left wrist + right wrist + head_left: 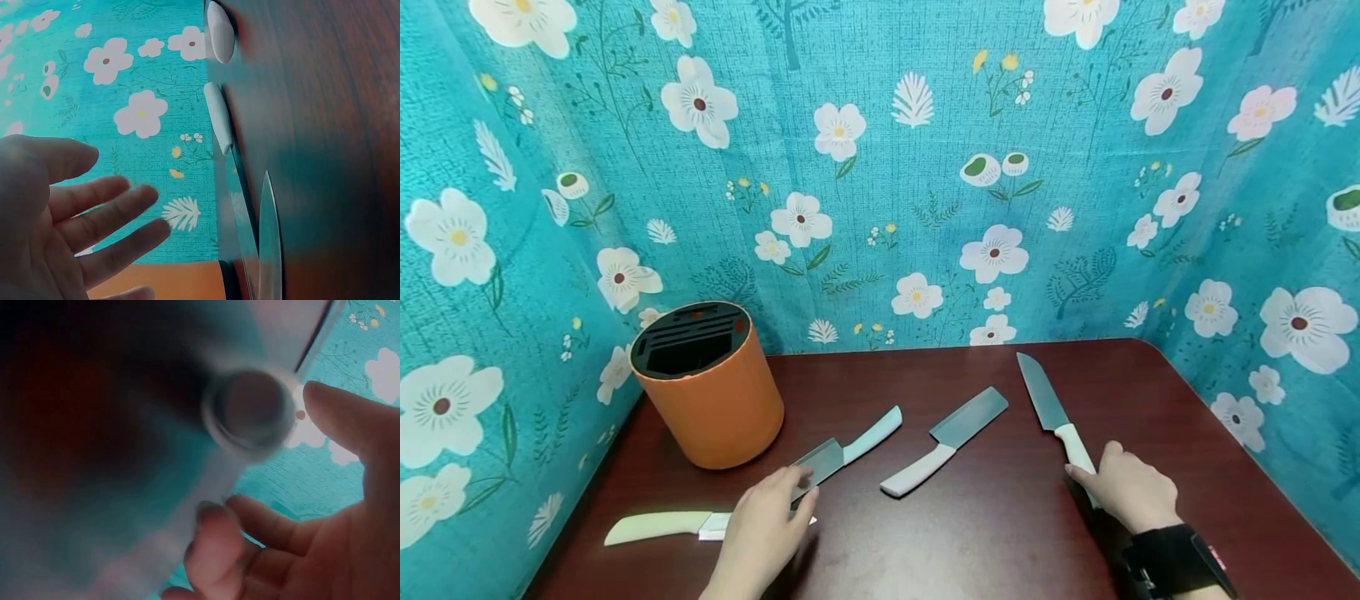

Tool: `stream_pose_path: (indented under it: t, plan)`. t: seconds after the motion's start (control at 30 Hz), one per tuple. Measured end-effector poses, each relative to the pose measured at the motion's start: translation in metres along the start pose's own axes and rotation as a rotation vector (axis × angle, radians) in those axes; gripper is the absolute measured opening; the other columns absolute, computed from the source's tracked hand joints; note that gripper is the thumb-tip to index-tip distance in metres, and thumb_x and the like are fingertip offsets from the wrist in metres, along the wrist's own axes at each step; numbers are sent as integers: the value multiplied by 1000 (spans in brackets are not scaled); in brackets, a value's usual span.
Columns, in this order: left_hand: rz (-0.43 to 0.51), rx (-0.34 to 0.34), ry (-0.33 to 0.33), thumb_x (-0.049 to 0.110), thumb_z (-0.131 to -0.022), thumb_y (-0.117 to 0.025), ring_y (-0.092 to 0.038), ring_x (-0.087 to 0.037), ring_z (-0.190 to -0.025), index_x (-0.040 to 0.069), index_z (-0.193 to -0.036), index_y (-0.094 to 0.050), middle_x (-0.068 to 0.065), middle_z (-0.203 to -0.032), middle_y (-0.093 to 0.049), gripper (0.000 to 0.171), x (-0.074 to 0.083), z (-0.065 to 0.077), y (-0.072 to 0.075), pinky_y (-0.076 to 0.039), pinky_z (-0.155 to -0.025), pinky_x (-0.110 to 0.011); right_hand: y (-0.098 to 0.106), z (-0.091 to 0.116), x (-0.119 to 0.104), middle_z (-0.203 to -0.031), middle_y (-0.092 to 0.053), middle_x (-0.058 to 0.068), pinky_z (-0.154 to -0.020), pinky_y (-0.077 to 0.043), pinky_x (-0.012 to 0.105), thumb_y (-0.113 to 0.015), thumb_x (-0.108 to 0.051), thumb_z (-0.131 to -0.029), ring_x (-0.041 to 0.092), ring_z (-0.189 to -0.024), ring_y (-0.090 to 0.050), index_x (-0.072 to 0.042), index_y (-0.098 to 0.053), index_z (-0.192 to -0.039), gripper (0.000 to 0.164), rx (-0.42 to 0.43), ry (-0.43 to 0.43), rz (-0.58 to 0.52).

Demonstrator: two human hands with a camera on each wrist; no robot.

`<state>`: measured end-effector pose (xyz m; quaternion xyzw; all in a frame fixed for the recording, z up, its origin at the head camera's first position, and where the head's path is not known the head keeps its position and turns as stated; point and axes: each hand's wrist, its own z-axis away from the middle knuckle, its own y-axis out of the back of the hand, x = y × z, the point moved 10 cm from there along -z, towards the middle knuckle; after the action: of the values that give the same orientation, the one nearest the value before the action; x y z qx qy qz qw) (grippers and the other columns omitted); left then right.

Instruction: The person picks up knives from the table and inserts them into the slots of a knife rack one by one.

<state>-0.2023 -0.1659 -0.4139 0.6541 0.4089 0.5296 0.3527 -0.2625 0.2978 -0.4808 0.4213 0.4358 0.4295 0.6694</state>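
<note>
My left hand [765, 527], fingers loosely spread and holding nothing, hovers over the blade of a green-handled knife [658, 527]. Its fingertips overlap the blade of a small cleaver with a pale blue handle [872, 435] in the head view. In the left wrist view the fingers stand apart from that cleaver [219, 119] and the pointed knife blade [270, 237]. At the right, my right hand [1131, 487] is around the white handle of a chef's knife [1043, 392]. The right wrist view shows its thumb and fingers on either side of the blurred handle end [253, 409], with space between.
An orange round knife block [715, 408] with a black slotted top stands at the back left. Between the hands lies a cleaver with a whitish handle [917, 473]. A floral blue curtain [880, 208] surrounds the dark red-brown table [985, 533].
</note>
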Motion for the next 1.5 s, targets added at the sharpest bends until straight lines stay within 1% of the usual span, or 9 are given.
stream_pose_path:
  t: [0.13, 0.3, 0.57, 0.77, 0.93, 1.03, 1.2, 1.3, 1.5]
  plan:
    - [-6, 10, -16, 20, -92, -73, -59, -5, -72, 18, -100, -72, 11, -81, -64, 8, 1, 1, -2, -49, -63, -29, -14, -2, 4, -75, -58, 14, -59, -46, 43, -62, -58, -92, 27, -67, -58, 7, -57, -103, 66, -50, 10, 11]
    - [-10, 13, -35, 20, -91, -73, -48, -1, -65, 20, -96, -69, 13, -75, -57, 6, 1, 3, -2, -41, -56, -23, -16, -5, 4, -76, -58, 13, -59, -45, 44, -60, -48, -94, 26, -68, -57, 2, -60, -98, 51, -47, 43, 6]
    - [-38, 30, -80, 20, -90, -75, -41, 0, -60, 23, -80, -60, 15, -66, -49, 19, 4, 3, -1, -46, -71, -33, -4, -2, 7, -78, -58, 18, -58, -44, 40, -51, -46, -101, 25, -67, -59, 13, -47, -107, 59, -63, 26, -167]
    - [-41, 42, -109, 18, -91, -74, -47, -3, -63, 23, -71, -50, 14, -62, -46, 31, 4, 2, 4, -52, -92, -55, 42, 12, -3, -76, -56, 19, -52, -39, 37, -50, -40, -104, 27, -63, -55, 9, -41, -110, 50, 197, 22, -278]
    - [-49, 16, -100, 17, -91, -72, -56, -7, -70, 22, -72, -51, 12, -67, -52, 29, 2, -2, 7, -51, -96, -60, 82, 36, -22, -73, -61, 16, -48, -35, 32, -62, -28, -100, 23, -57, -53, 4, -47, -112, 38, 491, 128, -295]
    - [-57, 3, -101, 18, -91, -72, -53, -7, -67, 22, -75, -53, 11, -68, -52, 25, 3, -5, 8, -55, -83, -43, 108, 53, -37, -71, -62, 15, -48, -34, 30, -67, -23, -97, 19, -55, -49, 2, -53, -111, 32, 659, 243, -314]
    - [-26, -8, -103, 17, -92, -71, -41, -5, -62, 22, -78, -56, 12, -68, -48, 22, 8, -8, 12, -37, -60, -23, 147, 81, -61, -70, -62, 12, -46, -32, 26, -72, -19, -94, 8, -52, -40, -1, -61, -111, 27, 814, 406, -370]
    - [-2, -9, -104, 17, -93, -71, -41, -2, -63, 23, -80, -57, 13, -69, -48, 20, 14, -7, 17, -36, -59, -21, 164, 93, -74, -76, -64, 9, -46, -33, 24, -72, -20, -95, 6, -53, -39, -2, -64, -111, 25, 793, 477, -444]
    - [53, -29, -89, 22, -94, -71, -50, -1, -72, 27, -85, -62, 17, -79, -55, 14, 29, -7, 31, -44, -64, -22, 184, 108, -103, -92, -62, -18, -49, -37, 27, -72, -21, -95, 10, -64, -48, -9, -67, -113, 22, 632, 566, -574]
